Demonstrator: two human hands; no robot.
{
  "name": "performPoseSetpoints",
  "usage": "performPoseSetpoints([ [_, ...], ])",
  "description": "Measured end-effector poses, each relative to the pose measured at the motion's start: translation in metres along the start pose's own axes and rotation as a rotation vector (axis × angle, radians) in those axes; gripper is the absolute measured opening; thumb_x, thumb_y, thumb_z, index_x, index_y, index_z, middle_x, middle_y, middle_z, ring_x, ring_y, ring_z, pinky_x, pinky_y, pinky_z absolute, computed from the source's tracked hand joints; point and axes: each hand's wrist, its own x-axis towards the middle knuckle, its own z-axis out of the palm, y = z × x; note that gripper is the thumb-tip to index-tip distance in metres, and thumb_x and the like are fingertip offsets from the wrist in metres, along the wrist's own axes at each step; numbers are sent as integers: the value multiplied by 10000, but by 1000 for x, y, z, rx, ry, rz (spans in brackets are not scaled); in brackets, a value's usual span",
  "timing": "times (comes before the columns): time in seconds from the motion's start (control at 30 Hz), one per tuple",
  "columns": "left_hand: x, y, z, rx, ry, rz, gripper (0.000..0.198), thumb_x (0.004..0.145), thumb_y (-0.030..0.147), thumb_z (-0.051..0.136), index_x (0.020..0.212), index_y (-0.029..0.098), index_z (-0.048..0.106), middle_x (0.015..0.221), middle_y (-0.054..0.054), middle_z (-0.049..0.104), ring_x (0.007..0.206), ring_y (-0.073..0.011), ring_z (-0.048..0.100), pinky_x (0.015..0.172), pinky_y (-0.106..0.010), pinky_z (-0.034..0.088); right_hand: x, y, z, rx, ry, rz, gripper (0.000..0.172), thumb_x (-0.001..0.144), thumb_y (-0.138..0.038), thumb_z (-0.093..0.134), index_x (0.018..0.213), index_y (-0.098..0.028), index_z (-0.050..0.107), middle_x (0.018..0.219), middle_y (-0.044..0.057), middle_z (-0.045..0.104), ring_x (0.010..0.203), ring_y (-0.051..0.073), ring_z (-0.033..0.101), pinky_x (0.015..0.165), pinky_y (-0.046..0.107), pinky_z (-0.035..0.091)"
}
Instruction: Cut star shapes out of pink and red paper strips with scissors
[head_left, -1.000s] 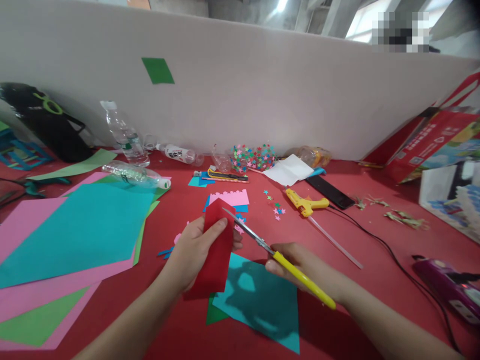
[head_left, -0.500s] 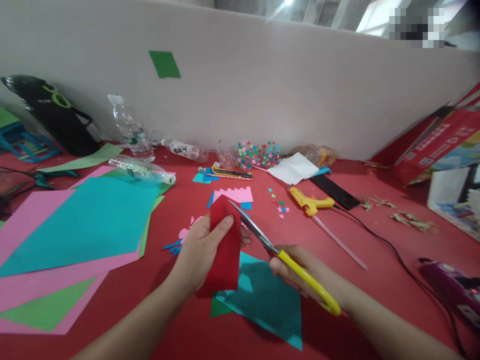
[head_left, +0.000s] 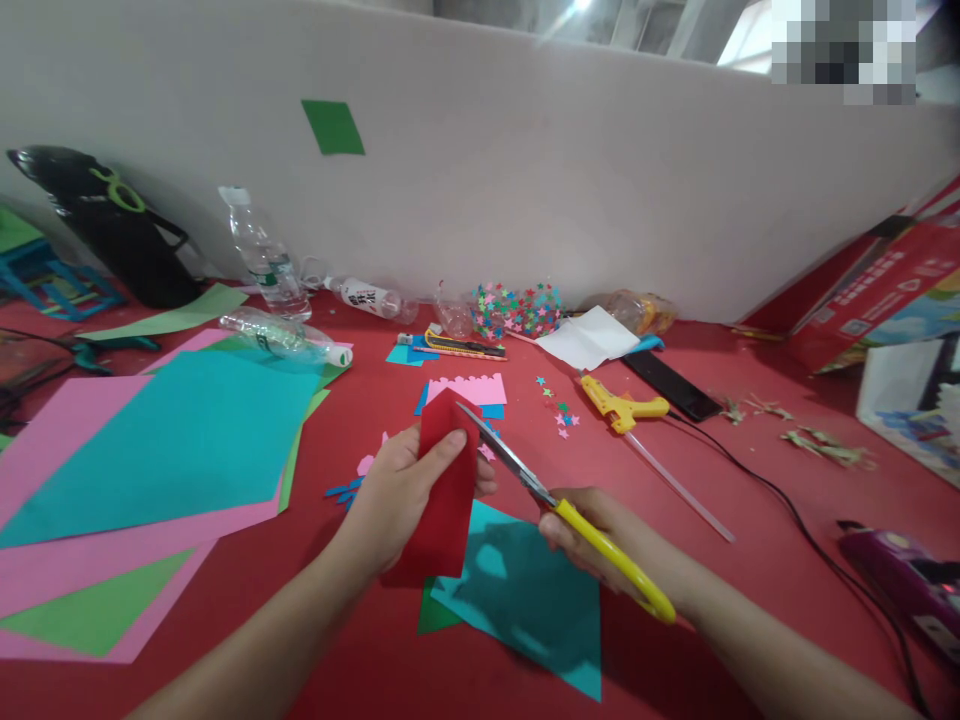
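My left hand (head_left: 401,500) grips a folded piece of red paper (head_left: 444,520), thumb on its front and fingers behind. In my right hand (head_left: 592,535) is a pair of scissors (head_left: 611,555) with yellow handles. Their blades point up and to the left, with the tips at the upper right edge of the red paper; whether they are cutting into it I cannot tell. Below the hands a teal sheet (head_left: 532,590) lies on the table, partly over a green piece (head_left: 437,612). A pink strip with a scalloped edge (head_left: 476,388) lies just beyond the red paper.
Large teal, pink and green sheets (head_left: 172,430) cover the left side. Bottles (head_left: 266,265) and a black flask (head_left: 112,230) stand along the wall. To the right lie a yellow glue gun (head_left: 619,402) with its cord, a phone (head_left: 671,385) and small stars (head_left: 562,410).
The lower end of the red paper has swung slightly to the left. My left hand has tilted a little with it, and the scissors stay nearly in place.
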Motion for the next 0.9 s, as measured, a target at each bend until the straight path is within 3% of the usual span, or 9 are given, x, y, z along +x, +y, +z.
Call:
performPoseSetpoints([
  [0.2,1,1,-5,77,-5,-31,210,824,369,643,798,162,625,659,-38,733,603,-177,698,591,-279,571,1,-1,-1,4,6,8,627,740,-828,429,660,-207,395,476,-89,309,422,62,285,408,214,185],
  [0.43,5,8,-14,277,-93,-23,325,844,445,596,728,147,657,711,-68,735,633,-189,697,543,-251,534,2,1,-5,-42,-11,9,617,761,-814,420,667,-204,400,508,-79,326,436,66,294,411,214,197],
  [0.9,3,6,-12,107,-115,-21,261,831,390,632,715,157,657,692,-58,736,616,-177,696,589,-265,554,1,-8,2,-55,39,90,569,754,-771,462,651,-215,393,465,-89,316,372,51,271,370,204,192],
])
